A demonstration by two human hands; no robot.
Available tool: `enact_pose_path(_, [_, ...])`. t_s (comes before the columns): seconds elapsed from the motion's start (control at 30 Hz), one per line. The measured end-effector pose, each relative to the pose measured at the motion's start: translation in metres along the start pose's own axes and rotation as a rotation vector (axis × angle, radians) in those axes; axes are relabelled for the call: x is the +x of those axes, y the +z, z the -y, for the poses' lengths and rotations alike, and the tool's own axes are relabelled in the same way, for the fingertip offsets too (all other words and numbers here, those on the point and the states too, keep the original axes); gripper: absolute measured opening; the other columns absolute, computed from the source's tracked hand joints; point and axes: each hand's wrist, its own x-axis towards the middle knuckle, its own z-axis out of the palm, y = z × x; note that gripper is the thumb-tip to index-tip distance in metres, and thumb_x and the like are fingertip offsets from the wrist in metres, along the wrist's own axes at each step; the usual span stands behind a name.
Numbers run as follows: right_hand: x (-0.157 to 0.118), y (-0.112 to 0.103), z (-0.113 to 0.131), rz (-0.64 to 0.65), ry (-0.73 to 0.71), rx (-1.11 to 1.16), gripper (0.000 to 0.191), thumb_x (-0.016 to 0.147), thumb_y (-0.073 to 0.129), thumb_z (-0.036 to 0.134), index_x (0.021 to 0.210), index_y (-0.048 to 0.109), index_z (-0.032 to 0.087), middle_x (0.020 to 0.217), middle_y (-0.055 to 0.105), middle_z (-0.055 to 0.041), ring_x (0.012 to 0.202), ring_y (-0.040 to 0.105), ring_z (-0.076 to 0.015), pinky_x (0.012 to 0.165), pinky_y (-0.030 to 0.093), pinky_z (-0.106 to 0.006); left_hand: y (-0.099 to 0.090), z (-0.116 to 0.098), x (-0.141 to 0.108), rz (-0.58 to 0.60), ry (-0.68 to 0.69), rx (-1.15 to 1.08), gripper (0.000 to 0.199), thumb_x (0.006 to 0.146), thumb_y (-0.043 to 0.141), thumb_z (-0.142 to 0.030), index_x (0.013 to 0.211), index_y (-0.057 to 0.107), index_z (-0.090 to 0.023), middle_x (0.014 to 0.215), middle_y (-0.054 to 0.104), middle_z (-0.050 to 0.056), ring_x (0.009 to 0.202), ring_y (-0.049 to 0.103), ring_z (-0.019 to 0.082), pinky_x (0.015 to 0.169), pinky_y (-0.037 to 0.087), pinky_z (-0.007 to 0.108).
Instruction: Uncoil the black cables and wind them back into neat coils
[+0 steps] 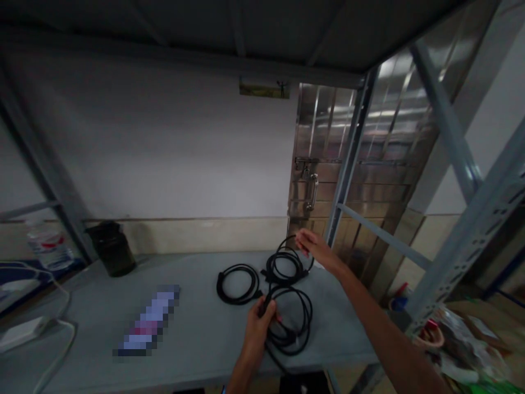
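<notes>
At the far left of the counter (197, 334) sits a white box (24, 332) with a cord, then a dark jar (112, 250) and a pixelated flat object (150, 320). Next, a small black coil (220, 290) lies flat. The left hand (258, 324) grips a black cable (268, 299) beside the lower coil (308, 320); the upper coil (269, 269) lies beyond. Rightmost, the right hand (310, 243), fingers curled together, pinches a black strand near the upper coil.

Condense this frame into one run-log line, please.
left hand: gripping black cable | right hand: raised, pinching black cable | table: separate coiled cable left of both hands, dark container farther left
</notes>
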Motion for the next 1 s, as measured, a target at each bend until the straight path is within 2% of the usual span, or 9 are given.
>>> enact_pose_path(0.07, [0.005, -0.019, -0.005, -0.135, 0.01, 0.084, 0.068, 0.086, 0.078, 0.089, 0.092, 0.057, 0.024, 0.075, 0.054, 0.0058, 0.054, 0.042, -0.0088, 0.049, 0.035, -0.023, 0.001, -0.003, -0.002, -0.024, -0.035, -0.082, 0.063, 0.077, 0.094, -0.075, 0.095, 0.077, -0.017, 0.098, 0.082, 0.012, 0.093, 0.081, 0.029, 0.081, 0.067, 0.039])
enact_pose_path(0.13, [0.01, -0.034, -0.011, -0.274, 0.01, 0.166, 0.07, 0.084, 0.078, 0.09, 0.095, 0.052, 0.026, 0.075, 0.049, 0.0075, 0.054, 0.038, -0.009, 0.047, 0.034, -0.022, 0.003, -0.006, -0.005, -0.029, -0.064, -0.12, 0.067, 0.077, 0.093, -0.077, 0.104, 0.079, -0.017, 0.114, 0.083, 0.016, 0.106, 0.083, 0.036, 0.082, 0.069, 0.043])
enact_pose_path(0.3, [0.018, -0.044, -0.039, -0.479, 0.014, 0.227, 0.074, 0.08, 0.073, 0.094, 0.093, 0.043, 0.028, 0.071, 0.04, 0.0092, 0.053, 0.034, -0.0093, 0.047, 0.036, -0.021, 0.006, -0.01, -0.007, 0.021, -0.026, -0.044, 0.068, 0.084, 0.084, -0.084, 0.09, 0.076, -0.017, 0.089, 0.079, 0.011, 0.075, 0.076, 0.021, 0.063, 0.058, 0.028])
enact_pose_path(0.5, [0.009, -0.007, -0.087, -0.468, 0.115, 0.04, 0.075, 0.076, 0.064, 0.099, 0.085, 0.047, 0.027, 0.067, 0.051, 0.0059, 0.055, 0.048, -0.0131, 0.052, 0.046, -0.026, 0.007, -0.012, -0.011, 0.043, -0.069, -0.132, 0.07, 0.085, 0.081, -0.087, 0.087, 0.069, -0.018, 0.07, 0.066, 0.001, 0.053, 0.057, 0.012, 0.043, 0.041, 0.02])
enact_pose_path(0.63, [0.0, 0.012, -0.1, -0.541, 0.108, -0.162, 0.066, 0.077, 0.072, 0.089, 0.083, 0.051, 0.027, 0.081, 0.062, -0.0034, 0.087, 0.067, -0.0261, 0.084, 0.062, -0.044, 0.006, -0.018, -0.012, 0.005, -0.127, -0.24, 0.074, 0.081, 0.082, -0.09, 0.083, 0.065, -0.018, 0.06, 0.056, -0.003, 0.046, 0.045, 0.008, 0.038, 0.03, 0.017])
enact_pose_path(0.77, [-0.031, 0.028, -0.078, -0.591, -0.015, -0.304, 0.06, 0.093, 0.068, 0.078, 0.113, 0.066, 0.022, 0.131, 0.068, -0.0169, 0.136, 0.06, -0.0348, 0.127, 0.044, -0.06, 0.003, -0.021, -0.007, -0.105, -0.111, -0.388, 0.073, 0.076, 0.09, -0.086, 0.087, 0.06, -0.021, 0.063, 0.056, -0.006, 0.045, 0.041, 0.006, 0.038, 0.028, 0.016])
enact_pose_path(0.87, [-0.079, 0.049, -0.044, -0.446, -0.321, -0.467, 0.041, 0.115, 0.051, 0.054, 0.136, 0.066, 0.022, 0.147, 0.065, -0.0169, 0.144, 0.058, -0.031, 0.13, 0.042, -0.056, 0.0, -0.018, -0.002, -0.144, -0.085, -0.489, 0.073, 0.073, 0.095, -0.082, 0.089, 0.058, -0.022, 0.064, 0.057, -0.007, 0.048, 0.045, 0.008, 0.042, 0.033, 0.018])
enact_pose_path(0.93, [-0.113, 0.069, -0.025, -0.126, -0.462, -0.596, 0.029, 0.117, 0.054, 0.041, 0.137, 0.069, 0.027, 0.139, 0.072, -0.0125, 0.136, 0.065, -0.0295, 0.126, 0.047, -0.052, -0.001, -0.015, 0.001, -0.136, -0.056, -0.518, 0.072, 0.073, 0.096, -0.081, 0.088, 0.059, -0.021, 0.064, 0.059, -0.006, 0.051, 0.049, 0.009, 0.046, 0.038, 0.021])
enact_pose_path(1.0, [-0.139, 0.092, -0.02, 0.198, -0.442, -0.733, 0.038, 0.11, 0.072, 0.045, 0.144, 0.068, 0.029, 0.133, 0.076, -0.0091, 0.128, 0.07, -0.0315, 0.124, 0.049, -0.054, -0.003, -0.012, 0.002, -0.14, -0.046, -0.51, 0.07, 0.074, 0.096, -0.079, 0.086, 0.061, -0.02, 0.064, 0.061, -0.005, 0.054, 0.053, 0.011, 0.051, 0.043, 0.024])
